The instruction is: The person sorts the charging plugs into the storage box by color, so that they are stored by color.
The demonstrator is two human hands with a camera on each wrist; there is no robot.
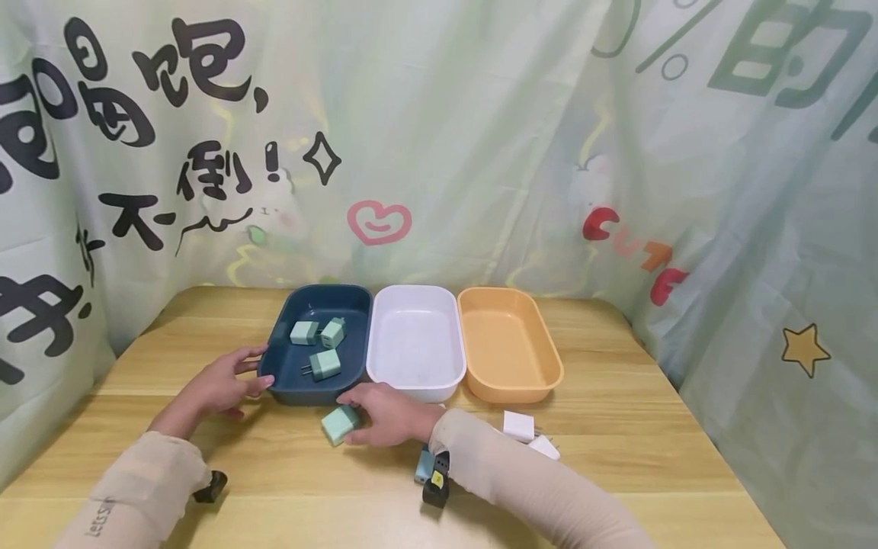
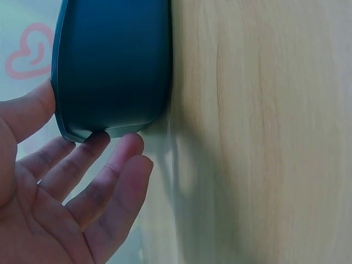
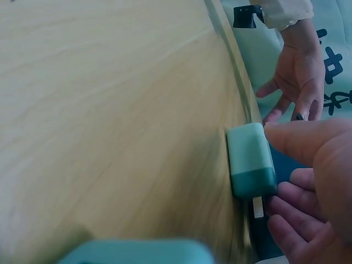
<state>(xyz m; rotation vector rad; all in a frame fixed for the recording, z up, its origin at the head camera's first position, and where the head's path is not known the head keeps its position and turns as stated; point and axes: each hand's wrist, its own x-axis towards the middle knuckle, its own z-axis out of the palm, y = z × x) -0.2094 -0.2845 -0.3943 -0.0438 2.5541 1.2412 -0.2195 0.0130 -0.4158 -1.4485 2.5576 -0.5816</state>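
Note:
A light green charger plug (image 1: 341, 425) is between the thumb and fingers of my right hand (image 1: 391, 415), in front of the dark blue tray (image 1: 315, 396). In the right wrist view the thumb meets one edge of this green plug (image 3: 250, 157), and the fingers lie along its other side. My left hand (image 1: 222, 383) rests its fingertips on the left side of the blue tray, thumb near the front corner. The left wrist view shows those fingers loosely extended against the tray wall (image 2: 113, 66). Inside the tray lie three green plugs (image 1: 325, 364).
A white tray (image 1: 416, 389) and an orange tray (image 1: 514, 390) stand right of the blue one. Two white plugs (image 1: 518, 426) lie on the table before the orange tray. A blue plug (image 1: 424, 465) is partly hidden by the right wrist's camera. A printed curtain (image 1: 480, 152) hangs behind.

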